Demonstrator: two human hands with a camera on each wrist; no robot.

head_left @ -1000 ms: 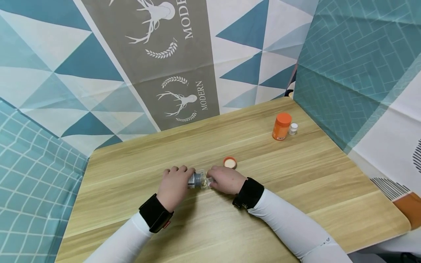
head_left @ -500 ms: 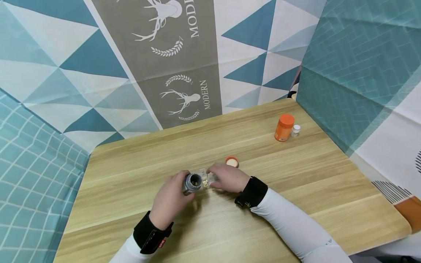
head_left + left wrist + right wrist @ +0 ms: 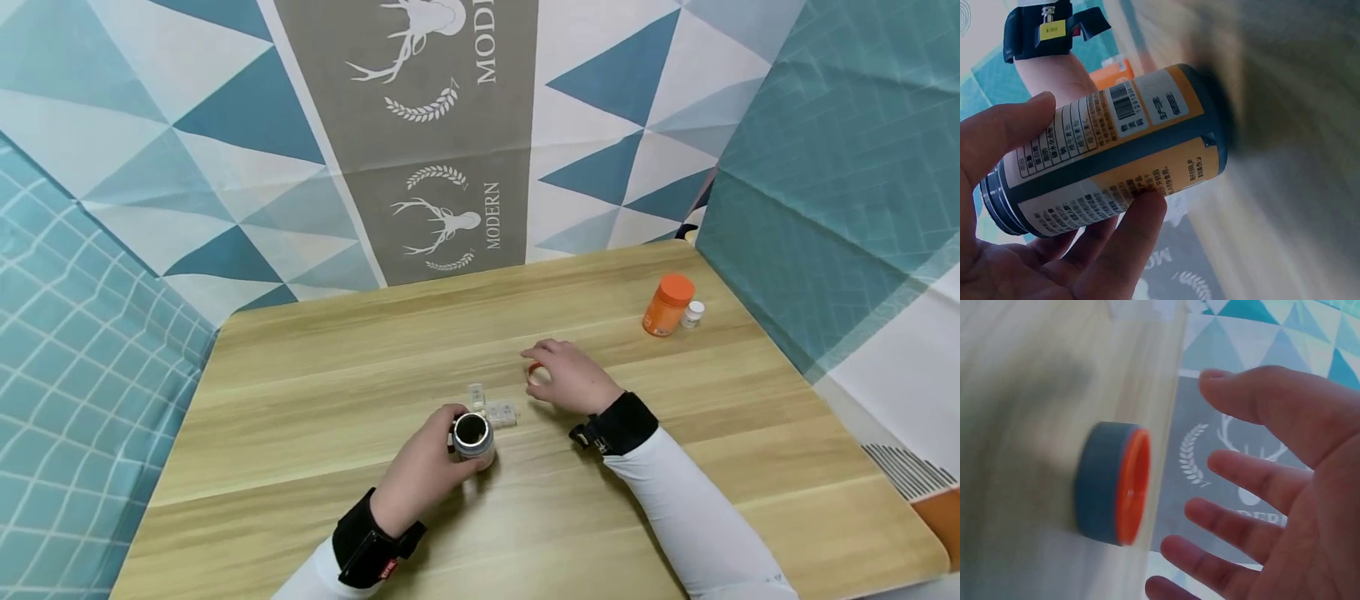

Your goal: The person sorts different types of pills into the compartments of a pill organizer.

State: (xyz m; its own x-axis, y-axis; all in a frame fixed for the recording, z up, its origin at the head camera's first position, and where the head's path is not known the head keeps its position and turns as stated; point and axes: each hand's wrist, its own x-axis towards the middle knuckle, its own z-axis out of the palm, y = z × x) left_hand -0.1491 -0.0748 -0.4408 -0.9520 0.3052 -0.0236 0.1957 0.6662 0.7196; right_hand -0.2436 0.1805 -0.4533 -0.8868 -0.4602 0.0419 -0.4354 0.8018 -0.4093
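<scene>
My left hand (image 3: 429, 468) grips an uncapped dark pill bottle (image 3: 484, 454), thumb and fingers around its sides and its mouth facing up. In the left wrist view, the bottle (image 3: 1116, 147) shows an orange and white label with a barcode, its base close to the wood. Over a screw cap (image 3: 537, 375) hovers my right hand (image 3: 573, 379), fingers spread. Seen from the right wrist, the cap (image 3: 1110, 481) lies with its orange inside up, apart from the fingertips (image 3: 1175, 547). Just beyond the bottle lies a small clear pill box (image 3: 501, 413), lid raised.
An orange jar (image 3: 667, 307) with an orange lid stands at the back right of the wooden table (image 3: 337, 358). Beside it is a small white bottle (image 3: 693, 313). Patterned cloth walls (image 3: 442, 133) border the table's back and sides.
My left hand has turned the bottle from lying tilted over the pill box to upright and drawn it nearer. My right hand has left the pill box and moved to the cap, fingers spreading.
</scene>
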